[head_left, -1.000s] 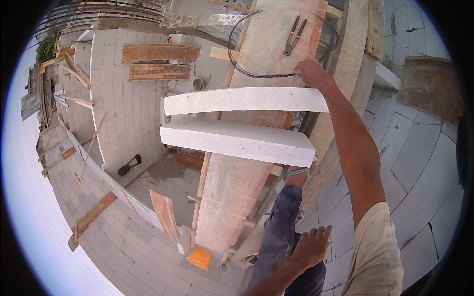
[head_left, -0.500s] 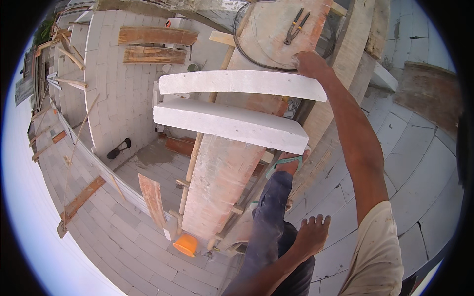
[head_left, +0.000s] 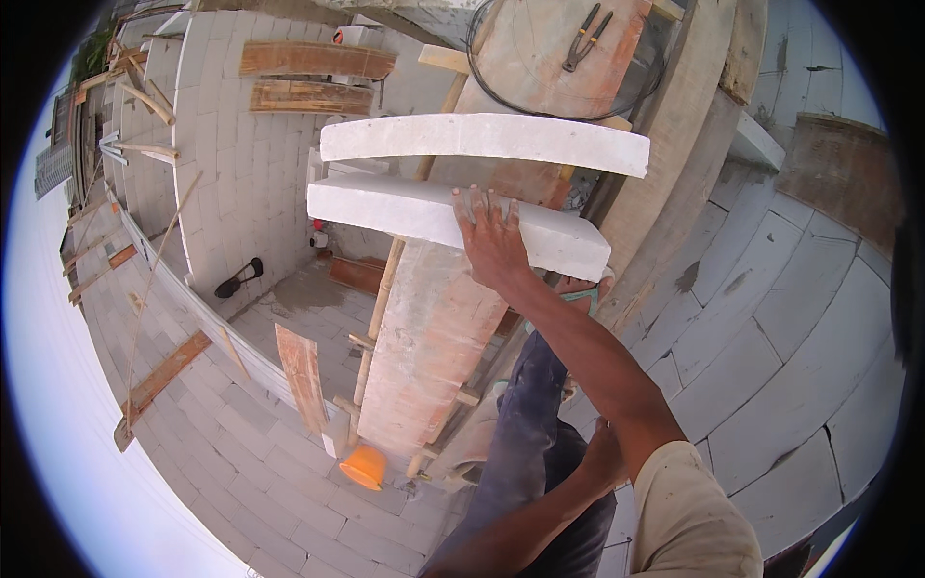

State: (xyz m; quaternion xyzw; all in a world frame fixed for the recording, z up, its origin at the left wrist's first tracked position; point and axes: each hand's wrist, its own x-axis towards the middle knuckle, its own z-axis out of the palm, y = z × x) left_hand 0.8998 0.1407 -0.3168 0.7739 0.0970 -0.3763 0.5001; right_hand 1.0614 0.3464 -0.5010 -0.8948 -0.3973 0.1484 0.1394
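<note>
Two long white blocks lie side by side across a plank. My right hand [head_left: 493, 236] rests on the nearer white block [head_left: 376, 207], fingers spread over its top edge and the palm against its near side. The farther white block [head_left: 482, 133] lies just beyond, with a narrow gap between them. My left hand [head_left: 604, 455] is low beside my right elbow, above my dark trousers; its fingers are mostly hidden, so I cannot tell whether they hold anything. One sandalled foot [head_left: 580, 294] shows by the right end of the nearer block.
Pincers [head_left: 583, 40] and a coil of dark wire [head_left: 472, 58] lie on the stained plank [head_left: 424, 337]. An orange bucket [head_left: 363, 468] stands near the plank's lower end. A drop to a lower floor [head_left: 308, 294] opens on the left. Grey block wall surface [head_left: 752, 328] spreads right.
My right hand has moved from beyond the farther block's right end back onto the nearer block. My left hand, its fingers spread before, has drawn in beside my right elbow.
</note>
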